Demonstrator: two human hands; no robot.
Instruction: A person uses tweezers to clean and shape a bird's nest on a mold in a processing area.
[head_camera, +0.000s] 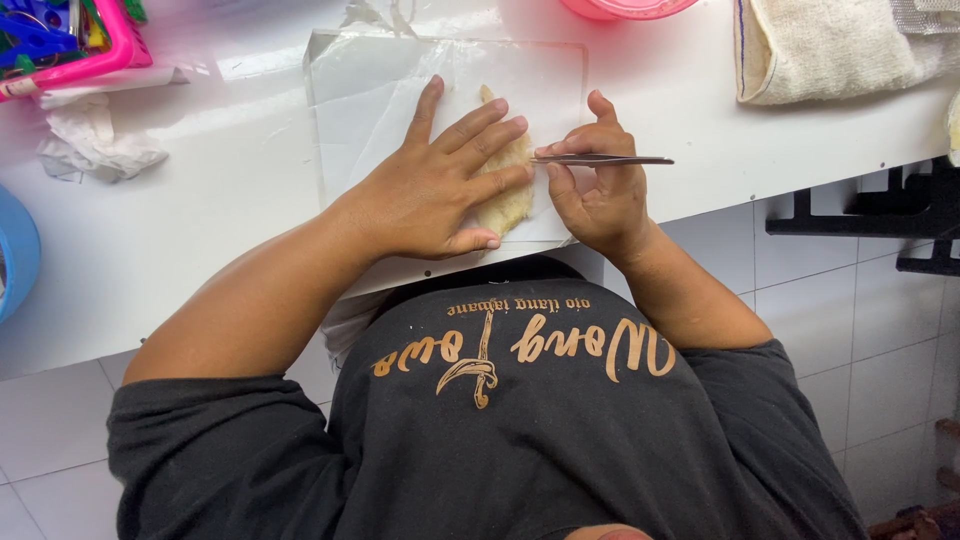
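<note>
A pale yellowish fish fillet (508, 195) lies on a clear plastic sheet (380, 90) spread over the white counter (200, 200). My left hand (440, 185) rests flat on the fillet, fingers spread and pressing it down. My right hand (595, 185) is just to the right of the fillet and grips metal tweezers (605, 159). The tweezers lie level, with their closed tip at the fillet's right edge, near my left fingertips.
A crumpled white tissue (95, 140) lies at the left, below a pink basket (75, 40) of coloured items. A blue bowl (15, 250) sits at the far left edge. A pink bowl (625, 8) and a folded cream cloth (830, 45) are at the back right.
</note>
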